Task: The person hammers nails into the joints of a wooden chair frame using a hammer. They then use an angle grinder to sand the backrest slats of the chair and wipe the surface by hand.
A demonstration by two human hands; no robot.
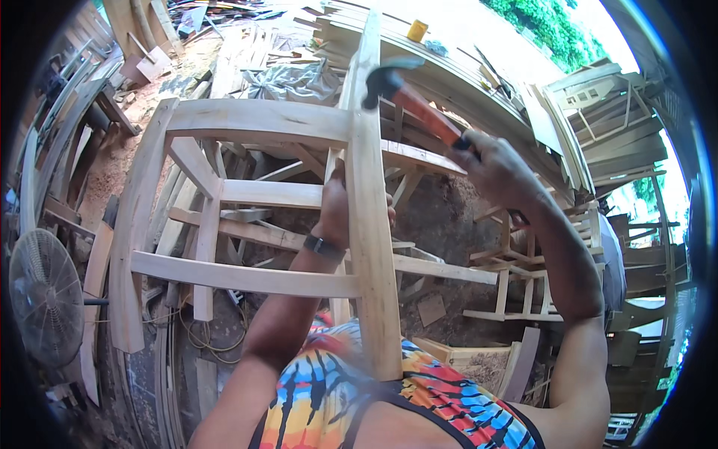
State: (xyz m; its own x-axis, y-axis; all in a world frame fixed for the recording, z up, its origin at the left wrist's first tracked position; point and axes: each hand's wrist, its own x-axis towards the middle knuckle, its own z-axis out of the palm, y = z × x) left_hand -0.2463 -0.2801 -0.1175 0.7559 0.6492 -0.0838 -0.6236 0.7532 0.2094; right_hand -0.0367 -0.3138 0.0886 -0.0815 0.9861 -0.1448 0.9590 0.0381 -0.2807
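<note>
Right hand (497, 170) fists orange-handled hammer (413, 102) | left hand (336, 213) grips pale unfinished chair frame (262, 123)

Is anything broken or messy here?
Nothing looks broken. The chair frame seems whole, held by the left hand, while the right hand lifts a hammer. The messy part is the wood scraps scattered at the top left.

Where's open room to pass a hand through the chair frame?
Open bays: between the top rail and middle rail, and between the lower rail and the slat above. Crowded by the near post: left hand grips behind it, right hand raises the hammer.
</note>
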